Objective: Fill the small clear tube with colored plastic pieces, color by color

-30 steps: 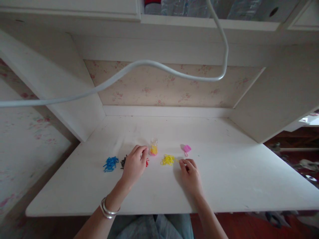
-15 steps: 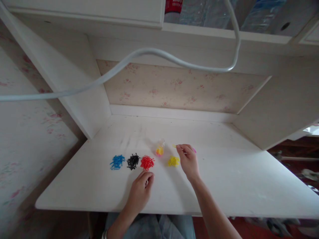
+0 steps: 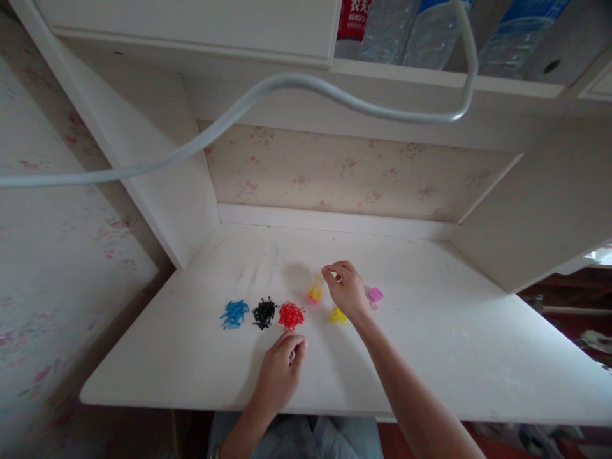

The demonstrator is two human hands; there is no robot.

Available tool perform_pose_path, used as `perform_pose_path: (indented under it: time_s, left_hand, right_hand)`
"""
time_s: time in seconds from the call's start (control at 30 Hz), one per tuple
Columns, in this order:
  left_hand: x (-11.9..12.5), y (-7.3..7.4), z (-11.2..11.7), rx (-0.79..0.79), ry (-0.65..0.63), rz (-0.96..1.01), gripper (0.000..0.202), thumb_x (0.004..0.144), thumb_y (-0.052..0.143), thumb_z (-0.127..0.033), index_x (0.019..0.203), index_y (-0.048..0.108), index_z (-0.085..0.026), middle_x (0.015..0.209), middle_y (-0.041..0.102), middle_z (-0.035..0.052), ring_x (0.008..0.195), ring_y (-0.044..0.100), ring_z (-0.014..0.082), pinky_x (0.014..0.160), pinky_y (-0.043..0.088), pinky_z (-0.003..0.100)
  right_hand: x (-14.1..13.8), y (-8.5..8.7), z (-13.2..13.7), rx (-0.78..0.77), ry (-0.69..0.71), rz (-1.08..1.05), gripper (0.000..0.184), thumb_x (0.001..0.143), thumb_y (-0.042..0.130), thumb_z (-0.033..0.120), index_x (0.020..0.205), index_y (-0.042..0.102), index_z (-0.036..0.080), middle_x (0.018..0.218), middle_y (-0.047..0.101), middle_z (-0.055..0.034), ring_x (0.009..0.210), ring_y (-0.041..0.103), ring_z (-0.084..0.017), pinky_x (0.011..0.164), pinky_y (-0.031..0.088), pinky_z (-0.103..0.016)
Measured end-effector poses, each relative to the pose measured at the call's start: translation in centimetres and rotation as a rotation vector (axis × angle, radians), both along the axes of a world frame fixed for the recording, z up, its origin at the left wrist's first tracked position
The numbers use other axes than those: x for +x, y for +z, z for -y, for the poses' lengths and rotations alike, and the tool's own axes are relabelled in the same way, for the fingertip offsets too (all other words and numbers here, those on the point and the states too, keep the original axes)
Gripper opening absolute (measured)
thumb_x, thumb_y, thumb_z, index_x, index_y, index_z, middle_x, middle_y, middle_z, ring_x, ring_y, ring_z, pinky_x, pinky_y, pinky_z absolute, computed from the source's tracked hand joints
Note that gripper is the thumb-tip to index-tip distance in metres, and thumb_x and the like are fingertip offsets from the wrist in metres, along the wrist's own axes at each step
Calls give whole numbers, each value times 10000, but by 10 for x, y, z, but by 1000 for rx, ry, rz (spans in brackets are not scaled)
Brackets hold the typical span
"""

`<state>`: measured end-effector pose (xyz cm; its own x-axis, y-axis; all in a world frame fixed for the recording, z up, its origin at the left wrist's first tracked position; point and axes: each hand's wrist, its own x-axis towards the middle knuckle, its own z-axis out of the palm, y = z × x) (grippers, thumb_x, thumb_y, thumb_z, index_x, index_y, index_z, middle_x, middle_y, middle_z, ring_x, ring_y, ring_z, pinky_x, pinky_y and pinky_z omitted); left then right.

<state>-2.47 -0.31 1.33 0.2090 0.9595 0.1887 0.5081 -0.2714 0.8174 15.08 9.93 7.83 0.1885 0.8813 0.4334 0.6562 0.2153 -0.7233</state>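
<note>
My right hand (image 3: 345,290) is pinched at the mouth of a small clear container (image 3: 317,277); whatever is between its fingertips is too small to make out. Yellow and pink bits (image 3: 314,294) fill the container's bottom. Under that hand's wrist side lies a pile of short yellow strips (image 3: 337,315), partly covered. My left hand (image 3: 281,368) rests on the desk with curled fingers just in front of a red pile of strips (image 3: 291,315); its grip is hidden. Left of the red pile are a black pile (image 3: 264,313) and a blue pile (image 3: 234,314).
A small pink object (image 3: 375,294) lies right of my right hand on the white desk (image 3: 440,344). A thick white cable (image 3: 287,80) hangs across the upper view. Plastic bottles (image 3: 433,38) stand on the shelf above, and side panels close in the desk's back.
My right hand has moved left from beyond the yellow pile to the clear container; the yellow strip it pinched no longer shows. My left hand stays by the red pile. The view has shifted slightly.
</note>
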Motion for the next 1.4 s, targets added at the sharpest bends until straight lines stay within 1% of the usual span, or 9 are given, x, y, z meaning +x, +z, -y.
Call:
perform_pose_path:
  time_s: [0.23, 0.37, 0.53, 0.67, 0.8, 0.9, 1.07, 1.23, 1.4]
  left_hand:
    - [0, 1, 0, -16, -12, 8, 303, 927, 370, -342, 842, 627, -208, 783, 617, 24, 666, 550, 131, 610, 430, 239]
    - [0, 0, 0, -19, -22, 11, 302, 927, 373, -341, 823, 622, -207, 778, 616, 24, 678, 556, 132, 615, 430, 242]
    - [0, -3, -1, 1, -51, 9, 294, 925, 374, -349, 835, 614, -204, 784, 620, 37, 714, 575, 146, 643, 455, 250]
    - [2, -5, -1, 50, -51, -41, 266, 920, 390, -315, 840, 625, -218, 766, 621, 24, 679, 578, 137, 634, 454, 240]
    - [5, -6, 1, 79, -54, -114, 258, 922, 383, -287, 859, 624, -221, 790, 632, 27, 689, 584, 138, 654, 458, 245]
    - [8, -6, 1, 82, -77, -183, 244, 916, 390, -259, 875, 627, -223, 832, 653, 32, 742, 603, 145, 685, 462, 250]
    - [18, 0, -7, 2, -49, -254, 197, 887, 443, -256, 879, 639, -237, 864, 682, 15, 774, 631, 149, 708, 468, 255]
    - [41, 7, -24, -34, -79, -308, 180, 868, 476, -246, 923, 646, -221, 885, 694, 34, 809, 645, 158, 750, 468, 263]
    - [64, 7, -39, -30, -14, -455, 184, 863, 494, -265, 977, 631, -215, 955, 688, 39, 880, 642, 158, 762, 456, 248]
  right_hand:
    - [13, -5, 9, 21, -55, -57, 320, 842, 497, 445, 814, 710, 208, 888, 625, -40, 654, 528, -122, 621, 431, -259]
    - [34, -32, 24, -40, -105, -73, 350, 831, 495, 475, 798, 710, 200, 891, 636, -54, 683, 543, -142, 636, 438, -273]
    - [59, -73, 58, -134, -167, -20, 380, 831, 469, 497, 779, 698, 199, 839, 632, -48, 645, 531, -147, 625, 433, -283]
    - [69, -90, 83, -216, -174, 37, 364, 850, 449, 488, 831, 689, 215, 870, 625, -41, 578, 513, -132, 591, 424, -283]
    - [69, -94, 91, -194, -91, 123, 347, 854, 456, 466, 909, 696, 221, 944, 618, -71, 746, 584, -186, 708, 457, -319]
    - [66, -92, 91, -177, -36, 256, 288, 837, 502, 437, 938, 701, 255, 982, 611, -68, 893, 579, -225, 823, 445, -359]
    - [64, -92, 91, -156, -29, 393, 268, 885, 441, 347, 903, 693, 259, 961, 607, -56, 850, 574, -195, 805, 441, -339]
    - [68, -92, 91, -130, -18, 324, 285, 901, 400, 290, 877, 675, 219, 945, 599, -63, 815, 574, -170, 759, 452, -290]
    - [69, -90, 90, -102, -11, 173, 285, 910, 395, 321, 912, 650, 192, 958, 592, -75, 812, 579, -160, 717, 457, -262]
